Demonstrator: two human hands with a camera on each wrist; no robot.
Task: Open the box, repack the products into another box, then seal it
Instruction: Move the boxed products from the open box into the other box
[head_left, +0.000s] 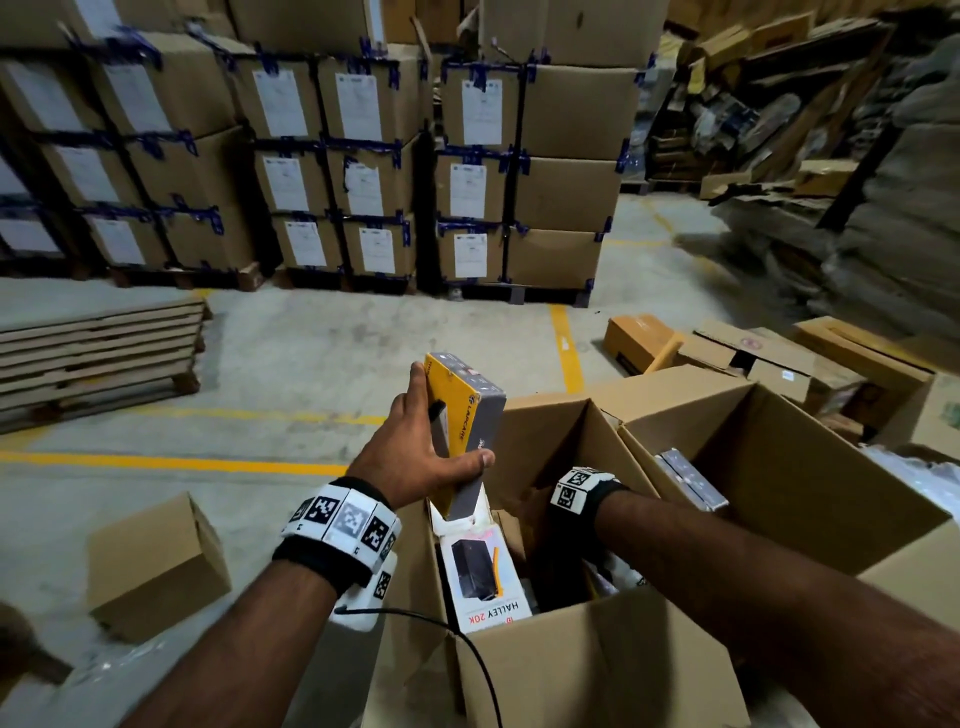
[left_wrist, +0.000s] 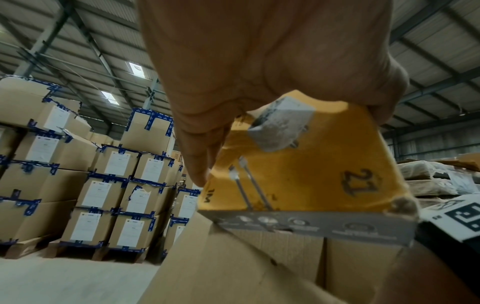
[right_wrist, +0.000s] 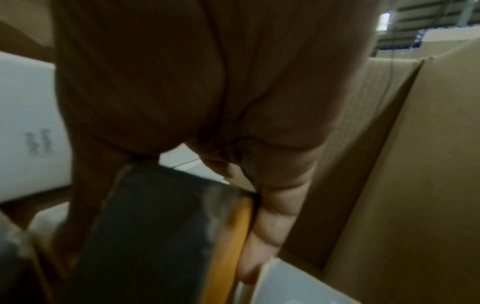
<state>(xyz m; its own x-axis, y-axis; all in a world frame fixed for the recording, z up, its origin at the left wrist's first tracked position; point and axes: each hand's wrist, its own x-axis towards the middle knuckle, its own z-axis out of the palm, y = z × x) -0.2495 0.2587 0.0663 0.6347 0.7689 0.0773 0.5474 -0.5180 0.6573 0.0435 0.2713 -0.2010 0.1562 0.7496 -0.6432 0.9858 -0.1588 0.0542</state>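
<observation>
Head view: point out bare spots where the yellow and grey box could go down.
Bare concrete floor between the flat cardboard stack and the yellow line. The near carton is crowded with product boxes; the right-hand carton has open depth beside its few boxes.

The grey concrete floor (head_left: 332, 353), marked with yellow painted lines (head_left: 566, 348), carries everything. At ten o'clock a low stack of flat wooden boards (head_left: 98, 358) lies on it. From eleven to one o'clock stand pallets of stacked brown cartons with blue tape and white labels (head_left: 332, 171). At eight o'clock sits a small plain brown cardboard box (head_left: 156, 561). At two o'clock lie loose flattened and open cardboard boxes (head_left: 753, 353).
</observation>
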